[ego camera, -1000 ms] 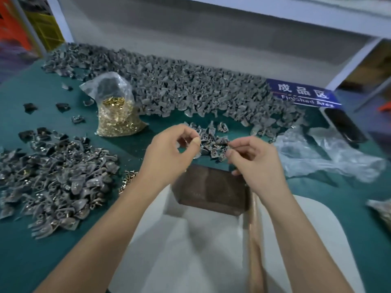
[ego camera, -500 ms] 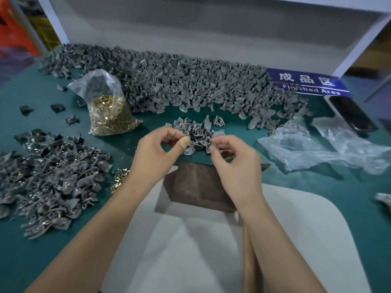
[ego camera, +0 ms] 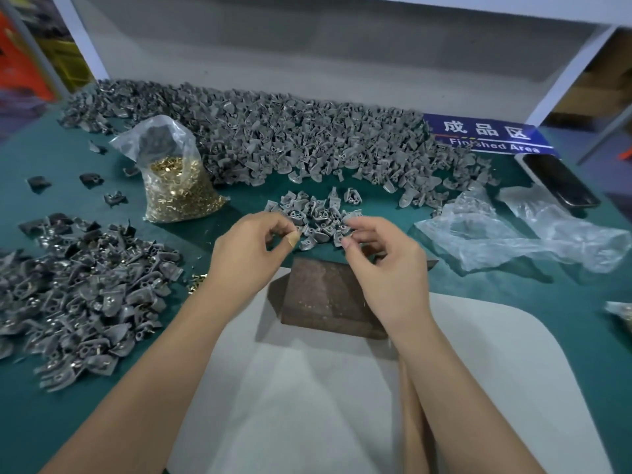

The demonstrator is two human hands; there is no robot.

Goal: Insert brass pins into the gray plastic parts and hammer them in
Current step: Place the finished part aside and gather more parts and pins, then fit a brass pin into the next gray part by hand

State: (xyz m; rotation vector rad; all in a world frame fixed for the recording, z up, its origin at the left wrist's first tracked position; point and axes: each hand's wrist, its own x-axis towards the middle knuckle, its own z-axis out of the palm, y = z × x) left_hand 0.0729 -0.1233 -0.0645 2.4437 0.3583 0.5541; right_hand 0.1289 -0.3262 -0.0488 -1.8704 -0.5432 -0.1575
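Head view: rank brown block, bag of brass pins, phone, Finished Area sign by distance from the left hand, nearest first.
From the left hand:
1. Brown block, just to its right, near the person.
2. Bag of brass pins, up and to its left.
3. Finished Area sign, far right, at the back.
4. Phone, far right, past the sign's near edge.

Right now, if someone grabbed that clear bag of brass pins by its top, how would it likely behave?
The bag of brass pins would probably feel heavy for its size, since metal pins fill its lower half. Its thin crumpled film looks floppy, so it would likely sag. The top looks loosely gathered, so pins might spill if tipped.
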